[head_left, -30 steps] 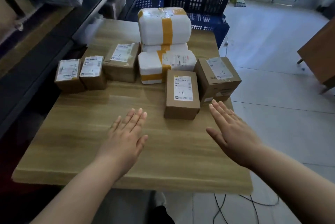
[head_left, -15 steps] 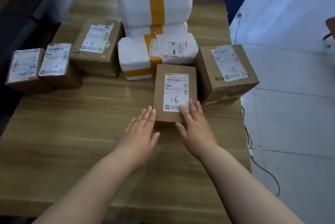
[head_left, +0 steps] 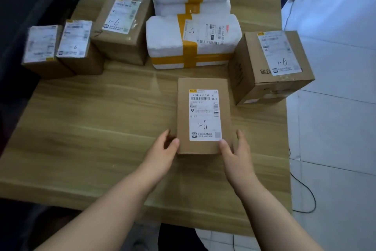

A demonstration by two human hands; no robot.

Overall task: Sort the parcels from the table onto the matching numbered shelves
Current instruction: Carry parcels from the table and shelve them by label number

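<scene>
Holding only the near corners is the weak point. Starting at the far left, two small boxes (head_left: 41, 51) sit touching each other at the edge of the surface (head_left: 91, 118). A larger brown box (head_left: 122, 27) is just right of them, and a stack of white foam parcels (head_left: 173, 41) is right of that. None of these looks close enough to be knocked, I judge.

Near the middle lies the flat box (head_left: 183, 108), marked 1-6 on its label (head_left: 204, 115) and resting on the surface. The left hand (head_left: 162, 149) grips its near left corner, thumb on top and fingers curled down the side. The right hand (head_left: 236, 149) does the same at the near right corner. With both grips at one end, the far end could sag or swing on lifting, and the smooth card might slip from under the thumbs.

Just to the right, a square box (head_left: 270, 79) stands right at the surface's right edge, so a swinging far end could nudge it off. Its handwritten mark faces the other way, so it could be misread. No shelf numbers are visible.
</scene>
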